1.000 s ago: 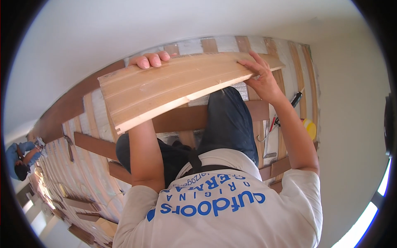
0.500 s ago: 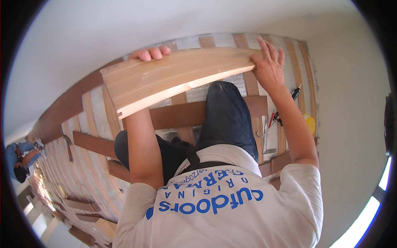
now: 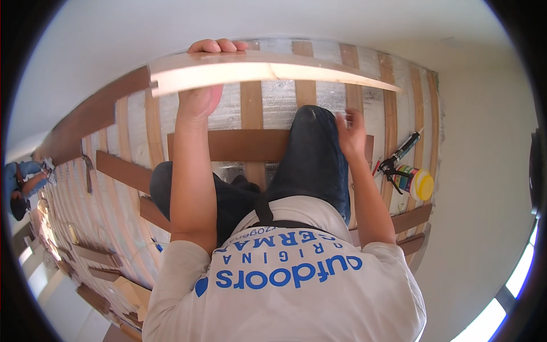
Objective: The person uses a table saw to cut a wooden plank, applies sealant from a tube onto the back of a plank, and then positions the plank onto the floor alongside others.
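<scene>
My left hand (image 3: 200, 101) grips a wooden floorboard (image 3: 268, 73) near its left end, fingers over the far edge and thumb side beneath. The board is raised in front of me, its pale long edge turned toward me and a groove showing at its left end. Below the board's right part, apart from it, my right hand (image 3: 351, 132) holds nothing; its fingers are loosely bent and a little blurred. It hovers beside my right knee (image 3: 307, 128). A brown floorboard (image 3: 228, 145) lies across the battens in front of me and runs behind that knee.
Wooden battens (image 3: 251, 105) cross the floor over silvery sheeting. At right lie a caulking gun (image 3: 401, 153) and a tub with a yellow lid (image 3: 421, 183). A hammer (image 3: 88, 171) and more boards (image 3: 128, 171) are at left. Another person (image 3: 23, 185) crouches far left.
My right hand has let go of the board's right end and dropped toward my knee. With my left hand, the board has moved away from me and tilted, showing its edge more.
</scene>
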Motion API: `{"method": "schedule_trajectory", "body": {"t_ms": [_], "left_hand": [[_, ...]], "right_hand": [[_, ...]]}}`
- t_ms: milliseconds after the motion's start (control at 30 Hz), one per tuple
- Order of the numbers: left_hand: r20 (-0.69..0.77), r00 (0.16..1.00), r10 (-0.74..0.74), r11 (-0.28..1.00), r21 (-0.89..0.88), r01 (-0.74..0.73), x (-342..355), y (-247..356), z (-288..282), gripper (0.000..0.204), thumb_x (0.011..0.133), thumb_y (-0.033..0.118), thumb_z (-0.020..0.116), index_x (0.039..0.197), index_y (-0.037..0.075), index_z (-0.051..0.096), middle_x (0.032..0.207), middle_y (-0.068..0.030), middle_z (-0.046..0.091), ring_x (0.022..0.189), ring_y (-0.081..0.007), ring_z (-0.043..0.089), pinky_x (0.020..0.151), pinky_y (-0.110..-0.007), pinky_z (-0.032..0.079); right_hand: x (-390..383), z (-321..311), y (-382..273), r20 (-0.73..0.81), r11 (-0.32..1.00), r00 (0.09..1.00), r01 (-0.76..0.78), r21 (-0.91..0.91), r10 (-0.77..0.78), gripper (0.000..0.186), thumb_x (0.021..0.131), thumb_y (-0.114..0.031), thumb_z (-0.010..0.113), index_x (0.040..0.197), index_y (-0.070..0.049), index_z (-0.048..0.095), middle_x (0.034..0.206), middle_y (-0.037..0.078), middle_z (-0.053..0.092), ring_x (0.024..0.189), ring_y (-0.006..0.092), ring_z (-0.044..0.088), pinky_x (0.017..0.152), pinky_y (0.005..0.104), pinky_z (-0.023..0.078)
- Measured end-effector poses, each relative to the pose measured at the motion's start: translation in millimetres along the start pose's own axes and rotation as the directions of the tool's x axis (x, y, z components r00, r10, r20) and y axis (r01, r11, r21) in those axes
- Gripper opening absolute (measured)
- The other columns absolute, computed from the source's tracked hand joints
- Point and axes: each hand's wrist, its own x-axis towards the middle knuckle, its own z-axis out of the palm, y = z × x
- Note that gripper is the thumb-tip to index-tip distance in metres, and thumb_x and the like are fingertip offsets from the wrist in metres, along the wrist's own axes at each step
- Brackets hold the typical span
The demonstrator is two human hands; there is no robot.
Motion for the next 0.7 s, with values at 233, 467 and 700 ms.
{"method": "schedule_trajectory", "body": {"t_ms": [233, 467, 700], "left_hand": [[-0.137, 0.989, -0.062, 0.998, -0.007, 0.061, -6.3, -7.9, 3.9, 0.043, 0.092, 0.042, 0.079, 0.125, 0.017, 0.068, 0.128, -0.0032, 0.068, 0.133, -0.0327, 0.059, 0.115, -0.060, 0.047], [-0.408, 0.910, -0.076, 0.997, -0.013, 0.077, -6.6, -15.2, -7.1, 0.021, 0.097, 0.030, 0.078, 0.104, 0.014, 0.067, 0.094, 0.0037, 0.065, 0.107, -0.0194, 0.068, 0.108, -0.068, 0.051], [-0.520, 0.852, -0.058, 0.998, -0.035, 0.047, -22.6, -21.2, -26.3, 0.016, 0.098, 0.029, 0.076, 0.104, 0.016, 0.069, 0.104, 0.0026, 0.066, 0.118, -0.0245, 0.065, 0.107, -0.071, 0.051]], "right_hand": [[50.0, 63.4, 78.4, 0.467, 0.880, 0.881, 0.159, -0.447, 0.078, 0.086, 0.099, -0.070, 0.048, 0.144, 0.004, 0.056, 0.145, 0.032, 0.055, 0.137, 0.0470, 0.050, 0.119, 0.0534, 0.034], [14.8, -5.7, 73.1, 0.351, 0.999, 0.936, 0.022, -0.044, -0.005, 0.058, 0.106, -0.044, 0.057, 0.145, -0.001, 0.055, 0.146, 0.026, 0.057, 0.133, 0.0425, 0.056, 0.113, 0.0462, 0.044], [20.4, 41.7, -1.8, 0.451, 0.863, 0.791, 0.498, -0.083, -0.413, 0.053, 0.100, -0.029, 0.068, 0.143, -0.001, 0.056, 0.147, 0.025, 0.056, 0.138, 0.0426, 0.052, 0.118, 0.0472, 0.040]]}}
